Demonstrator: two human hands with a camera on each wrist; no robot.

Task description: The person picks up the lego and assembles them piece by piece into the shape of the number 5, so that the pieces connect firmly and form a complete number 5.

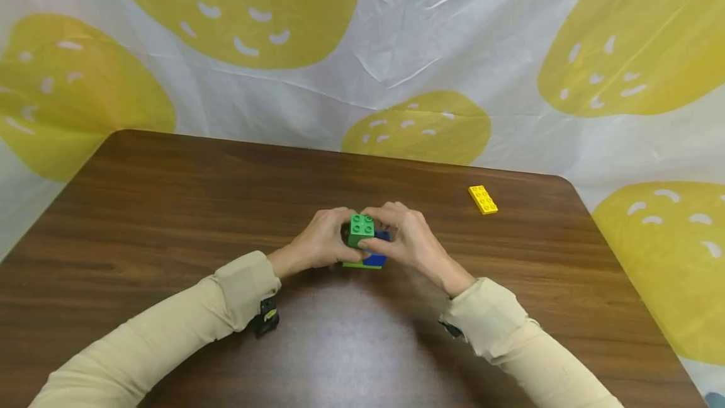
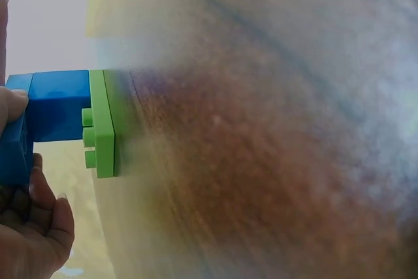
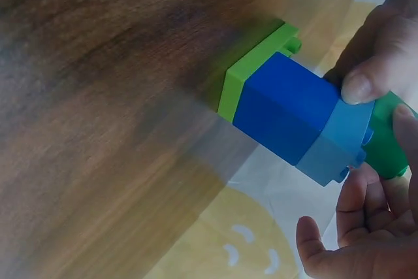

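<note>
The block stack (image 1: 365,249) stands on the table (image 1: 170,206): light green plate under, blue bricks already on it. The green brick (image 1: 360,228) sits on top, seemingly not pressed down. My left hand (image 1: 320,241) and right hand (image 1: 404,238) pinch it. A yellow brick (image 1: 483,199) lies well apart from the stack, unused.

Legible text: I find none in any view.
From my remote station I read no letters, numbers, brand marks or signs on the green brick (image 1: 360,226), the blue bricks (image 3: 287,112), the lime plate (image 2: 102,124), the yellow plate (image 1: 483,199), the wooden table (image 1: 170,206) or the backdrop sheet (image 1: 396,49). The backdrop carries only yellow blobs with white curved dashes, which are pattern, not characters. Stud tops on the bricks are too small or blurred for me to tell whether any lettering is moulded there.
</note>
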